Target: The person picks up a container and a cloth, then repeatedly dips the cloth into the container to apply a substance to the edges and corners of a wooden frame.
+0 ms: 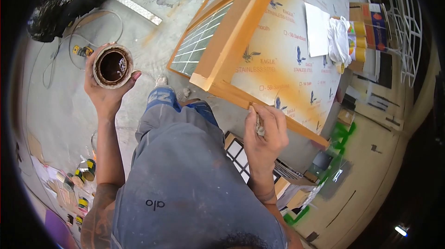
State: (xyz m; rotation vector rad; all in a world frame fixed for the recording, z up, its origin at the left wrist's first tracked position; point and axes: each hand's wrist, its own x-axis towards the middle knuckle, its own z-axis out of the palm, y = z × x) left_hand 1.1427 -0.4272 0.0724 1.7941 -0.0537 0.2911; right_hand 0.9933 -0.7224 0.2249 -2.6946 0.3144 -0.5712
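Note:
My left hand (pixel 110 86) is wrapped round a cup (pixel 112 67) with a stained rim and dark brown, glossy liquid inside. My right hand (pixel 266 133) is closed in a pinch on a small pale, stained tool (pixel 260 124), mostly hidden by the fingers. The fingertips are at the orange-brown wooden edge (pixel 232 92) of a large frame or cabinet. Its broad panel (pixel 287 63) wears white film printed with eagles and "STAINLESS STEEL", with orange-brown smears along the edges. A gridded glass section (pixel 199 40) shows on its left side.
A white sheet (pixel 317 28), a white cloth (pixel 340 40) and yellow cans (pixel 358 40) are at the panel's far side. At upper left, another person (pixel 60 10) crouches by a long metal strip (pixel 132 5). A yellow drill (pixel 83 51) and a cable lie on the floor; cans (pixel 86 168) stand lower left.

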